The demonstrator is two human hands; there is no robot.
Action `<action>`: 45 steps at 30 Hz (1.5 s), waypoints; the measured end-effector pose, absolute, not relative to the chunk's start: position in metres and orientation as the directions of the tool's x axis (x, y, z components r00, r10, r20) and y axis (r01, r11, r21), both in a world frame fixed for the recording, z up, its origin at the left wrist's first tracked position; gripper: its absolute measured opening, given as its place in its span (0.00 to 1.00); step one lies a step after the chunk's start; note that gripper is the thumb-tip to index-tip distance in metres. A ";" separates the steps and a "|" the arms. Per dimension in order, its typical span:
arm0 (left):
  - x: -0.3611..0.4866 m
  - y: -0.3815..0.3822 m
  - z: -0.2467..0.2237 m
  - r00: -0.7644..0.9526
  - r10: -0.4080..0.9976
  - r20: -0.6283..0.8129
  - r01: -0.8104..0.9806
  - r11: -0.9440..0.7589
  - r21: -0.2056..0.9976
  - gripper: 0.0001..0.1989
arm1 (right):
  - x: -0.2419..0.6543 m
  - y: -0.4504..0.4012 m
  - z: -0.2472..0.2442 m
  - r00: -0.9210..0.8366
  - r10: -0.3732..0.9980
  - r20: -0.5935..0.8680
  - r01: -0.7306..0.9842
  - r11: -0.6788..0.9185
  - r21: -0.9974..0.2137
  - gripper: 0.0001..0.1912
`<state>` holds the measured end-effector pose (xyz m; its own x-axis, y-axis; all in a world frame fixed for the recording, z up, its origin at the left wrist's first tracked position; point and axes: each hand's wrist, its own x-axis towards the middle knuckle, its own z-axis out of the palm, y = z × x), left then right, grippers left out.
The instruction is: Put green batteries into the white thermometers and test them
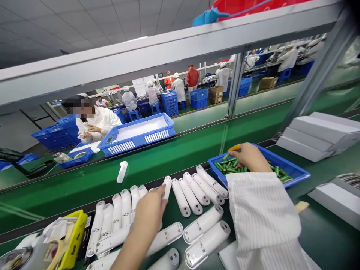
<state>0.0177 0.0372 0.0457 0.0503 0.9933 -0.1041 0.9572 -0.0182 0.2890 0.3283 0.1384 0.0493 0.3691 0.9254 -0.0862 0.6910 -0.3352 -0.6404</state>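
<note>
My left hand point(150, 208) is closed around a white handheld housing point(168, 184), its index finger lying along the upper part. The palm hides the lower part. Similar white housings point(181, 197) lie in a slanted row on both sides, several with open battery compartments; nearer ones point(208, 243) lie crosswise. Over to the right, my right hand point(250, 155) reaches into a blue tray point(298, 175) of green batteries point(230, 165). An orange finger cover shows on one finger, with a green battery at its tip. The other fingertips are hidden among the batteries.
A yellow bin point(77, 236) with tape and other items stands at the lower left. White boxes point(317, 135) are stacked at right. Beyond the green belt point(197, 144), holding one white piece point(122, 171), sits a blue crate point(140, 135); a co-worker point(97, 120) works opposite. A metal beam crosses above.
</note>
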 end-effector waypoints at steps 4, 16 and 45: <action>-0.006 0.035 0.080 -0.082 0.983 0.163 0.753 -0.046 0.656 0.20 | 0.307 0.128 0.069 0.221 0.971 0.087 0.594 -0.064 -0.802 0.16; -0.035 0.039 0.065 -0.359 0.933 0.028 -0.754 -0.307 0.581 0.13 | 0.147 0.060 0.093 -0.293 0.898 0.327 -0.160 0.291 -0.943 0.13; -0.045 0.025 0.082 -0.330 0.928 0.174 -0.814 -0.373 0.445 0.16 | 0.106 0.029 0.069 -0.633 0.759 0.152 -0.052 0.155 -0.987 0.08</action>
